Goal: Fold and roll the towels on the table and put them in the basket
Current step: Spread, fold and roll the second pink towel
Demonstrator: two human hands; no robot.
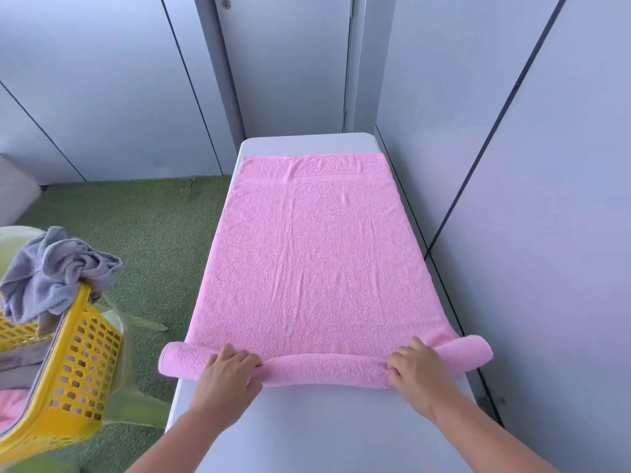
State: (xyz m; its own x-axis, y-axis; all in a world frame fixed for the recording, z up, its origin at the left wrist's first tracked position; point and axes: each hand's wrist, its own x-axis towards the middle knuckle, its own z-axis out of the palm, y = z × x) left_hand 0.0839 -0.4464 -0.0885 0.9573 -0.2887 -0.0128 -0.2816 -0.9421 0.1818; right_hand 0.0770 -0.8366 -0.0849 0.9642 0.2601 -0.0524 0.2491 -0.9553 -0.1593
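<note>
A pink towel [314, 254] lies flat along the white table [324, 431], its near end wound into a roll [324, 368] that spans the table's width and overhangs both sides. My left hand [228, 373] grips the roll left of its middle, fingers curled over the top. My right hand [415, 368] grips it right of the middle in the same way. A yellow perforated basket [78, 370] stands to the left of the table, beside my left arm.
A crumpled grey towel [54, 271] hangs over the basket's far rim, and a bit of pink cloth [8, 407] shows inside. Green artificial turf [143, 233] covers the floor on the left. Grey wall panels [512, 199] close in right of the table and behind it.
</note>
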